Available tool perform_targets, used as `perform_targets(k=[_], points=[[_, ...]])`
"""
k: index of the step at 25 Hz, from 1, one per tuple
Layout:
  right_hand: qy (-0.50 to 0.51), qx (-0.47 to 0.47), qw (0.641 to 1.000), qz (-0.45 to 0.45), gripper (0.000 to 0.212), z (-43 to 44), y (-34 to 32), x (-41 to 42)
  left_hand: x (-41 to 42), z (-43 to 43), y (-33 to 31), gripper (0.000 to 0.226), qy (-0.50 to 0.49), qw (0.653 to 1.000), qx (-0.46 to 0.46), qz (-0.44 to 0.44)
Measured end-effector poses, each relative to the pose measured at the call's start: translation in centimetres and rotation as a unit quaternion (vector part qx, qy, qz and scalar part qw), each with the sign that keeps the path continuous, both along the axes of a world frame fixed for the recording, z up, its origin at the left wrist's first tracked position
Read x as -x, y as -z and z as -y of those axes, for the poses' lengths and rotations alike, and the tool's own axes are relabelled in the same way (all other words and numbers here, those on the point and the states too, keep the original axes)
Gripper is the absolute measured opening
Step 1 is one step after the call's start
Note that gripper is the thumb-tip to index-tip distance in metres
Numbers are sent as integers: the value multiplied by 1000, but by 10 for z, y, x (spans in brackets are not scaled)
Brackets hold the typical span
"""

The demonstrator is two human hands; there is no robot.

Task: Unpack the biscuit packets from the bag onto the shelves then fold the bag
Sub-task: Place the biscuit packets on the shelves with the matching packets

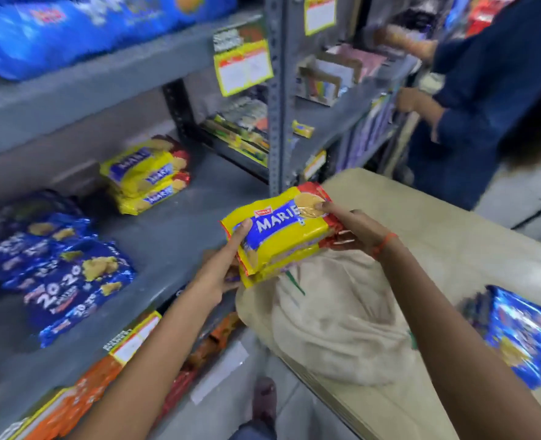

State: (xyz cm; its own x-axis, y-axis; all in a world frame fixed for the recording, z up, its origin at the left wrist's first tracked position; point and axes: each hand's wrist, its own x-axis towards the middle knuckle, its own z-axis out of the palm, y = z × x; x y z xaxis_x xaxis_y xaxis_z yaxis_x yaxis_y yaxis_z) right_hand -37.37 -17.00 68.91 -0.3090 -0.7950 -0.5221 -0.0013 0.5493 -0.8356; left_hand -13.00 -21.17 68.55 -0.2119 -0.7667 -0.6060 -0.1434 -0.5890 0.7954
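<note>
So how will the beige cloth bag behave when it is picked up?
Probably floppy: the beige cloth bag lies slumped in soft folds on the table. It looks light and seemingly nearly empty, so it should sag and fold easily, not slip.

Wearer: both forearms bare, no sleeves in view on either arm. Left hand (223,268) without rings or bands; right hand (354,230) with a thin orange thread band (385,244) at the wrist. Lower frame: one dark reddish-brown shoe (264,398), blurred, above a blue trouser leg (253,435).

Left hand (231,265) and right hand (351,230) gripping yellow Marie packets (281,233), above beige bag (332,319), beside grey shelf (174,236)
</note>
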Motion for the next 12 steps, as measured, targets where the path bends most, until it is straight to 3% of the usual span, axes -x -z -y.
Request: perform_targets(k=[3,6,10,12], points=[[16,25,999,18,51,71,2,-38,-29,49,-4,59,-56,998,3,3],[24,30,999,11,46,127,9,-74,-52,89,0,54,-65,998,-15,-20],[56,38,998,4,72,177,26,-96,-63,127,10,46,-87,995,-31,-40],[77,32,997,-2,68,193,29,-100,-63,143,14,52,-91,994,-35,-45]])
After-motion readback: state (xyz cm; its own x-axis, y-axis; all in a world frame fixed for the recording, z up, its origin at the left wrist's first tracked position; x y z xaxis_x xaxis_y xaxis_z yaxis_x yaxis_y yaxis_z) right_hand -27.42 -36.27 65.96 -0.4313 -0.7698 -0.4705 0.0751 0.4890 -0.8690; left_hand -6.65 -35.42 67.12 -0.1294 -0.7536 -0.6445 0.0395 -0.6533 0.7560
